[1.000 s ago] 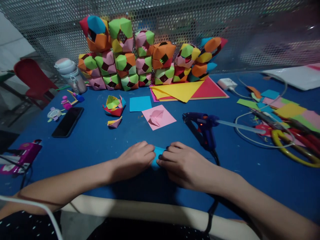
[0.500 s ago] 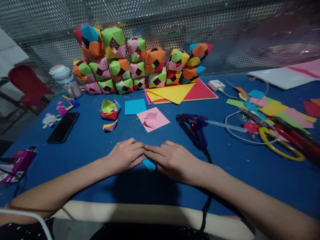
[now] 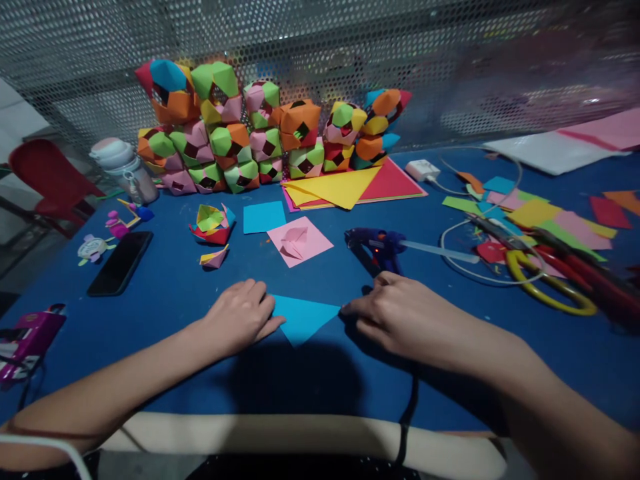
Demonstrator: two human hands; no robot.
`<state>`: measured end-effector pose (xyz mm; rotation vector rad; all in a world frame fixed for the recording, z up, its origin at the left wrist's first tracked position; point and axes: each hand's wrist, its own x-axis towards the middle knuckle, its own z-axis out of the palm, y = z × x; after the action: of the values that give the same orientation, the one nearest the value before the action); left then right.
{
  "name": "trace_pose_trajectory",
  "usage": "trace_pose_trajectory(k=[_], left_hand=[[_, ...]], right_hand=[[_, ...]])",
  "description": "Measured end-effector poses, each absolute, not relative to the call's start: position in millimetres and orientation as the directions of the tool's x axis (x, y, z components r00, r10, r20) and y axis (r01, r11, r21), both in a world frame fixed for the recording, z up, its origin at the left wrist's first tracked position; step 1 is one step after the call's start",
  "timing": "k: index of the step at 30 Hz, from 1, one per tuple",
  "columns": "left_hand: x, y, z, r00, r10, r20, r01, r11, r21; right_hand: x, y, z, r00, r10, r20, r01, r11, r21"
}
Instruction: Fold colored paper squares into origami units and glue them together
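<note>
A blue paper square folded into a triangle [image 3: 306, 319] lies flat on the table, its long folded edge away from me and its point towards me. My left hand [image 3: 243, 312] holds down its left corner, fingers curled together on the fold and thumb on the paper. At the right corner, the outstretched index fingertip of my right hand [image 3: 395, 313] touches the tip; the other fingers are partly bent and grip nothing. Just beyond lies a pink paper square [image 3: 317, 245] with a small folded pink piece [image 3: 294, 241] on it, beside a flat blue square [image 3: 263, 217].
A glue gun [image 3: 377, 247] lies close beyond my right hand, its cord running towards me. Scissors [image 3: 517, 277] and paper scraps [image 3: 540, 213] lie right. Stacked paper models [image 3: 233, 143] stand at the back. A phone [image 3: 121, 263] and folded paper bowl [image 3: 213, 223] are left.
My hands have moved apart along the fold, the right one sliding rightwards to the corner. The blue triangle, mostly covered before, now shows. The view has shifted slightly.
</note>
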<state>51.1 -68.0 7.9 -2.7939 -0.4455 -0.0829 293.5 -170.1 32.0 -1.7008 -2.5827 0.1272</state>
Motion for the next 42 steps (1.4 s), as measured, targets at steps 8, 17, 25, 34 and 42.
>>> trace_pose_trajectory(k=[8, 17, 25, 34, 42], left_hand=[[54.5, -63.3, 17.3, 0.903, 0.398, 0.162, 0.413, -0.908, -0.074], [67.0, -73.5, 4.6, 0.928, 0.362, 0.087, 0.316, -0.889, 0.333], [72.1, -72.5, 13.3, 0.596, 0.803, -0.011, 0.310, -0.218, 0.926], [73.3, -70.4, 7.4, 0.534, 0.839, -0.109, -0.056, 0.164, 0.985], [73.6, -85.1, 9.2, 0.633, 0.766, 0.110, 0.193, -0.295, 0.936]], right_hand=[[299.1, -158.8, 29.6, -0.357, 0.933, 0.050, 0.879, 0.354, -0.319], [289.4, -150.2, 19.0, -0.123, 0.963, 0.241, 0.792, 0.242, -0.561], [279.1, -141.7, 11.7, 0.132, 0.967, 0.216, 0.551, 0.110, -0.827], [265.3, -138.1, 7.3, -0.039, 0.992, -0.124, 0.224, -0.112, -0.968], [261.1, -138.1, 11.1, 0.131, 0.989, -0.066, 0.190, -0.091, -0.978]])
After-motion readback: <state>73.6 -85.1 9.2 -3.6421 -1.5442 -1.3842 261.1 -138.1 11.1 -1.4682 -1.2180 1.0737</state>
